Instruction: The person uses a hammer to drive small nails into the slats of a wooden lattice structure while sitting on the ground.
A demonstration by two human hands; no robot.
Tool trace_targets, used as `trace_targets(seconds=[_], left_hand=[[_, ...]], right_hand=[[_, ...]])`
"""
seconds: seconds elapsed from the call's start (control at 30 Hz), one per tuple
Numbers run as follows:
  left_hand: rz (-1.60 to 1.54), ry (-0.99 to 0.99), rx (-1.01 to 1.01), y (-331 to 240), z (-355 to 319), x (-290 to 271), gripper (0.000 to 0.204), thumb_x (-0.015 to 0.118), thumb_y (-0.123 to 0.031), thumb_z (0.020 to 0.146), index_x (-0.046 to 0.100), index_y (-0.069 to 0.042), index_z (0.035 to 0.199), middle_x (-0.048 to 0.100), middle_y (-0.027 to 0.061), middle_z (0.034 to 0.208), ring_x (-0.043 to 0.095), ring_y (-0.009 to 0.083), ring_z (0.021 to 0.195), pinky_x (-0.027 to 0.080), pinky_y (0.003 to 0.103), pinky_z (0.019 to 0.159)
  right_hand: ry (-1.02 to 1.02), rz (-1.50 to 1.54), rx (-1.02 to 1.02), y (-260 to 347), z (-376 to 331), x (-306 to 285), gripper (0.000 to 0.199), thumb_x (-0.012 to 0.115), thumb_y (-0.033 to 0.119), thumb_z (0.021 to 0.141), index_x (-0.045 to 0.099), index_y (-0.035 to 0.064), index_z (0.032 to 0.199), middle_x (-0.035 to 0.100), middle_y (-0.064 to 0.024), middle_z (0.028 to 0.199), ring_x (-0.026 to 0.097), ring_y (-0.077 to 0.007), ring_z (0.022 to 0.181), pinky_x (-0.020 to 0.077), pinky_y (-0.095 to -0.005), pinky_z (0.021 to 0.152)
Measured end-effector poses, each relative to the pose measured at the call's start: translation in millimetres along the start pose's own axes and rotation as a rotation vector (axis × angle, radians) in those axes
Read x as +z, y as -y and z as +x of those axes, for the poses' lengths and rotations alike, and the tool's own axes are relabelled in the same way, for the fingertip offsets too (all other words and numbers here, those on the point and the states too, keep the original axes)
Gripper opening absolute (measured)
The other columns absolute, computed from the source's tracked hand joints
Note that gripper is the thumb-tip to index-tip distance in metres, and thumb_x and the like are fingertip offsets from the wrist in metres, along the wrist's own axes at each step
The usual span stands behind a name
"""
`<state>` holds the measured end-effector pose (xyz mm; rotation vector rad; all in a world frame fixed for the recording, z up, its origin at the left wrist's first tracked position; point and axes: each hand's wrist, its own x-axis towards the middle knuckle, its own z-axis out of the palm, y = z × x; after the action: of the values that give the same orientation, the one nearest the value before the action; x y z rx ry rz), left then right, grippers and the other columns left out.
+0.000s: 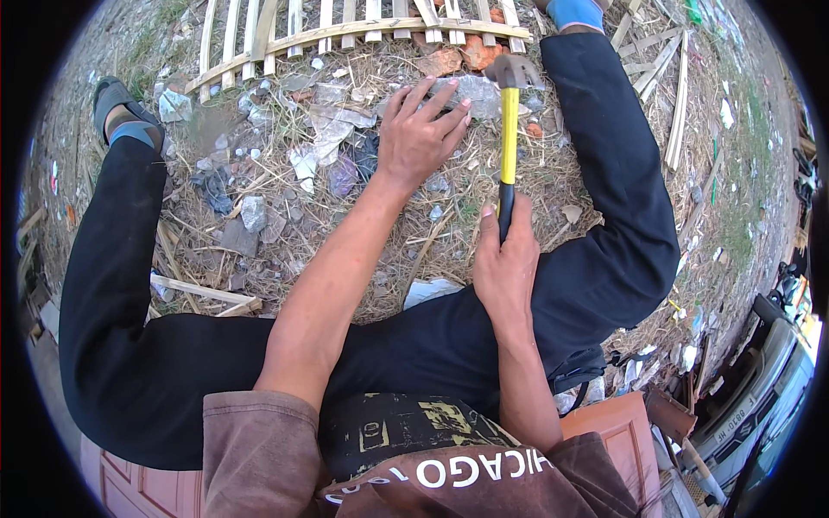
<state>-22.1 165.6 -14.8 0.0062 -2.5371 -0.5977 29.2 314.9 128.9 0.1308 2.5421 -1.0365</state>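
My right hand [507, 259] is wrapped round the black grip of a claw hammer [509, 129] with a yellow shaft. The hammer points away from me, its dark metal head beside the right end of a flat grey stone [482, 93]. Fingers apart, my left hand [421, 134] reaches over the left part of that stone and holds nothing that I can see. Whether its palm touches the ground is hidden. Just beyond lies a frame of pale wooden slats [363, 33] nailed across a long curved-looking strip. Orange brick pieces [480, 53] sit between the frame and the hammer head.
My black-trousered legs [617, 147] spread to both sides. Loose wooden strips [679, 104] lie at the far right. Stones, plastic scraps and dry straw litter the ground. A reddish panelled wooden board [617, 432] is under me, and a vehicle [749, 406] stands at the lower right.
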Motion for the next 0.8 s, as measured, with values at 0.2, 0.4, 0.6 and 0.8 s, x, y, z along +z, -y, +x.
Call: trace_targets(seconds=[0.2, 0.4, 0.6, 0.8], left_hand=[[0.026, -0.007, 0.014, 0, 2, 0, 0.021, 0.075, -0.027, 0.085, 0.078, -0.02, 0.105, 0.069, 0.0015, 0.124, 0.06, 0.0251, 0.121, 0.043, 0.043, 0.101], [0.027, -0.005, 0.001, 0, -1, -2, 0.021, 0.076, -0.026, 0.085, 0.078, -0.019, 0.104, 0.069, 0.0008, 0.124, 0.059, 0.025, 0.121, 0.043, 0.043, 0.1], [0.031, -0.007, 0.004, -1, -1, 0, 0.021, 0.075, -0.026, 0.085, 0.078, -0.019, 0.104, 0.069, 0.0005, 0.123, 0.059, 0.0242, 0.121, 0.043, 0.042, 0.1], [0.036, -0.005, 0.0, 0, -1, 0, 0.021, 0.075, -0.026, 0.086, 0.078, -0.018, 0.105, 0.069, 0.0007, 0.124, 0.059, 0.0245, 0.122, 0.044, 0.042, 0.1]], right_hand=[[0.006, -0.082, -0.056, -23, 1, 12, 0.02, 0.054, 0.009, 0.099, 0.046, 0.0032, 0.117, 0.059, -0.0285, 0.07, 0.061, -0.0508, 0.069, 0.0402, -0.0558, 0.056], [-0.014, 0.017, -0.049, 2, -6, -1, 0.02, 0.055, 0.011, 0.1, 0.047, 0.0025, 0.117, 0.057, -0.0243, 0.067, 0.061, -0.0481, 0.065, 0.041, -0.053, 0.057], [-0.048, 0.007, -0.03, -10, -2, -2, 0.02, 0.055, 0.011, 0.1, 0.047, 0.0025, 0.117, 0.057, -0.0236, 0.068, 0.06, -0.0472, 0.063, 0.041, -0.0514, 0.056], [0.011, -0.019, -0.008, -16, -4, 5, 0.021, 0.055, 0.011, 0.1, 0.047, 0.0031, 0.118, 0.059, -0.0266, 0.07, 0.061, -0.0501, 0.068, 0.0417, -0.0541, 0.058]])
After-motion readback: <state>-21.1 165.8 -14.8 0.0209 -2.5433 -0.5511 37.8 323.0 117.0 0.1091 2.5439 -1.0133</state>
